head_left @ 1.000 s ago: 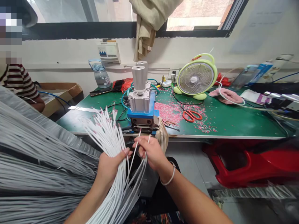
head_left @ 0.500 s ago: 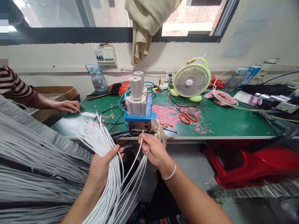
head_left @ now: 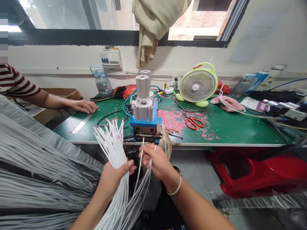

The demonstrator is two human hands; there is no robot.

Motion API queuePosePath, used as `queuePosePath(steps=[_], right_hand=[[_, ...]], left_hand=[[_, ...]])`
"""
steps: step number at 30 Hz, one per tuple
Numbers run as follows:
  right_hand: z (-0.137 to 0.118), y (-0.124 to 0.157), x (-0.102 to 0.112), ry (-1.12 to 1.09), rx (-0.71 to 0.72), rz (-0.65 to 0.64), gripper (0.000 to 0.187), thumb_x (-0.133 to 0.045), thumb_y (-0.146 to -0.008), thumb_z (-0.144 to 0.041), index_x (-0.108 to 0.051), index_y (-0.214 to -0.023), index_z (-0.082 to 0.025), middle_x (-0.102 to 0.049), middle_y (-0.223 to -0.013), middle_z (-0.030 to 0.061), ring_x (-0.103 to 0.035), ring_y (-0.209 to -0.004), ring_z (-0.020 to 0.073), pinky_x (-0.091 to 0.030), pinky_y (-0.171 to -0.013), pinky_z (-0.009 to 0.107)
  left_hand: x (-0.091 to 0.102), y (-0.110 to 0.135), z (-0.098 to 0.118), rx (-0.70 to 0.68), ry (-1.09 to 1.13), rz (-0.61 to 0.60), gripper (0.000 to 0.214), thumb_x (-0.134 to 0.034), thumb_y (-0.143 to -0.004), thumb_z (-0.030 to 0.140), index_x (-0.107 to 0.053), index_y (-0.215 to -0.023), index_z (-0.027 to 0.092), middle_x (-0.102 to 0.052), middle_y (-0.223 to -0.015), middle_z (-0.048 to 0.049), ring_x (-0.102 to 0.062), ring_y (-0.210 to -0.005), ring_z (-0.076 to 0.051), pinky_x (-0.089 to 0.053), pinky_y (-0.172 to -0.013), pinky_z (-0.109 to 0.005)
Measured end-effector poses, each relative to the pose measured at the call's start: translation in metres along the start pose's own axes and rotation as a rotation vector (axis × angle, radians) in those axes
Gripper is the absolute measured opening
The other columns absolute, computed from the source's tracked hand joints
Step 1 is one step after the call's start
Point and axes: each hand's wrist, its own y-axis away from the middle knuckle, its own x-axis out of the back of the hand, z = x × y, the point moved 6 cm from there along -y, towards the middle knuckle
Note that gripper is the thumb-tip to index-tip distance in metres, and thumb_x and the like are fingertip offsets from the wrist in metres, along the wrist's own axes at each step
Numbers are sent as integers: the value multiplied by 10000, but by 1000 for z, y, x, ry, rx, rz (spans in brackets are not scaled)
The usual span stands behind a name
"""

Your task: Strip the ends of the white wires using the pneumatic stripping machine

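Observation:
My left hand (head_left: 117,177) is closed around a thick bundle of white cables (head_left: 111,143), their tips fanned out above the thumb, several with reddish ends. My right hand (head_left: 154,159) pinches one white cable (head_left: 141,161) near its tip between thumb and forefinger. A few more white cables run through the lower fingers of that hand. The pinched cable's tip points up just in front of a pneumatic press (head_left: 144,111) with a blue plate and grey cylinders. Whether the tip touches the press, I cannot tell.
Pink and white scraps (head_left: 170,120) cover the green table (head_left: 235,127) beside red-handled scissors (head_left: 194,123). A green fan (head_left: 198,84) stands behind. At left, a co-worker's hand (head_left: 83,105) rests near a metal ruler (head_left: 82,123). A red stool (head_left: 259,169) is at lower right.
The cable tip in my right hand is lower, away from the press opening. My left hand and the bundle have moved right and down. The co-worker's hand has shifted right, off the ruler.

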Motion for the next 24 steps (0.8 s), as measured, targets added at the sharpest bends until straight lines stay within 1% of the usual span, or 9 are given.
queuePosePath(steps=[2,4,7,10,13,17,20,23,24], right_hand=[[-5,-3,3,-115,-20,51,225,-602,-691,-335,-578,-727,-115,-556,-593,-4,-437,-346,41,-269,-297,149],[-10,-5,5,-196,-47,104,213,-608,-682,-316,-569,-711,-109,-540,-564,-16,-424,-335,37,-268,-291,151],[-13,-7,6,-244,-52,142,197,-614,-675,-294,-559,-699,-106,-532,-545,-22,-416,-335,34,-273,-292,153],[-13,-7,9,-192,5,112,220,-625,-678,-318,-563,-731,-114,-543,-578,-16,-431,-358,34,-292,-304,150],[-12,-5,13,-130,37,68,241,-632,-679,-343,-567,-750,-122,-531,-589,-21,-406,-357,24,-287,-306,145],[-10,-6,17,-148,15,18,239,-622,-692,-352,-561,-731,-124,-510,-583,-22,-369,-364,18,-269,-319,142],[-11,-6,17,-141,24,-22,217,-596,-722,-338,-567,-733,-123,-513,-590,-16,-368,-382,19,-282,-343,144],[-8,-2,13,-14,27,-73,214,-574,-742,-325,-580,-711,-113,-526,-573,-5,-365,-367,24,-288,-347,157],[-7,0,12,33,43,-80,219,-570,-745,-321,-583,-695,-108,-534,-572,2,-383,-374,29,-303,-360,163]], left_hand=[[8,-2,5,22,118,94,302,-724,-557,227,-537,-778,139,-627,-601,7,-617,-557,-157,-514,-558,-276],[13,-3,14,5,198,164,293,-717,-560,193,-535,-786,149,-617,-595,21,-613,-532,-143,-520,-535,-259],[15,-3,24,4,277,213,213,-673,-603,167,-555,-778,141,-614,-596,14,-611,-513,-136,-525,-516,-250],[15,-1,21,61,321,234,156,-642,-622,142,-568,-758,127,-617,-612,-1,-620,-533,-142,-524,-500,-242],[13,0,9,122,299,208,184,-667,-594,120,-562,-745,122,-611,-600,1,-625,-557,-147,-521,-510,-236],[7,0,-2,149,234,96,261,-712,-563,142,-526,-744,127,-604,-584,6,-618,-555,-139,-505,-538,-228],[5,2,-2,130,208,27,311,-728,-551,159,-478,-734,149,-580,-561,36,-605,-534,-126,-485,-541,-226],[5,2,0,103,170,-21,311,-725,-557,175,-457,-713,152,-560,-554,47,-590,-520,-117,-462,-530,-225],[5,1,0,95,154,-34,307,-724,-558,181,-456,-705,151,-553,-550,49,-585,-516,-117,-456,-525,-226]])
